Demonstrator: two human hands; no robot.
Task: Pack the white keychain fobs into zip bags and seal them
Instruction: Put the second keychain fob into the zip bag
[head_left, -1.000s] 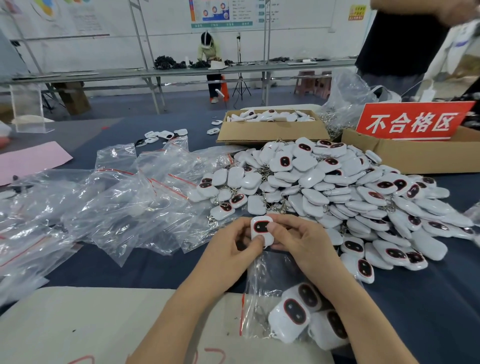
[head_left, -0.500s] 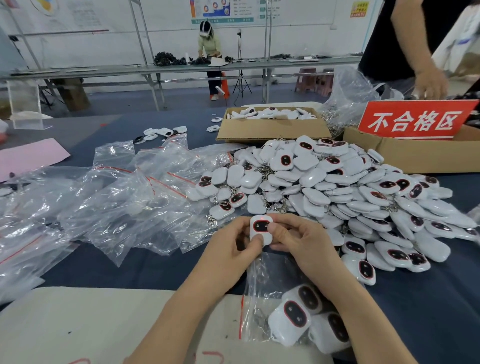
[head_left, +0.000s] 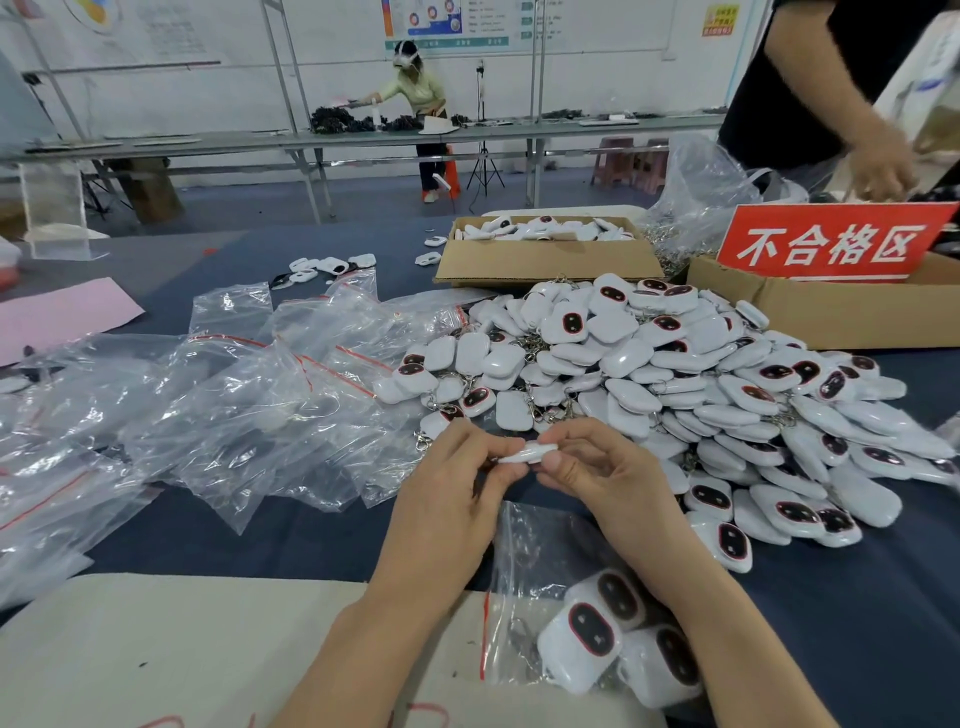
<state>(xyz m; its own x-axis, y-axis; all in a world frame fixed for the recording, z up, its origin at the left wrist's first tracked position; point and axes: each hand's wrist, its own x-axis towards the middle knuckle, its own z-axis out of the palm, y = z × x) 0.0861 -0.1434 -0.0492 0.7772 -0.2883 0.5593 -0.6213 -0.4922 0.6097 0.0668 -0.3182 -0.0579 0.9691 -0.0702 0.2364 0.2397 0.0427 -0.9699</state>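
Over the tabletop (head_left: 322, 545), left hand (head_left: 452, 483) & right hand (head_left: 597, 473) both pinch one fob (head_left: 527, 453) edge-on, just beyond the part-filled zip bag (head_left: 524, 545). Risks? (op)

Prob fingertip slip imo: thin grip, so it drops into the pile (head_left: 675, 374) or misses the bag's mouth. (reply)
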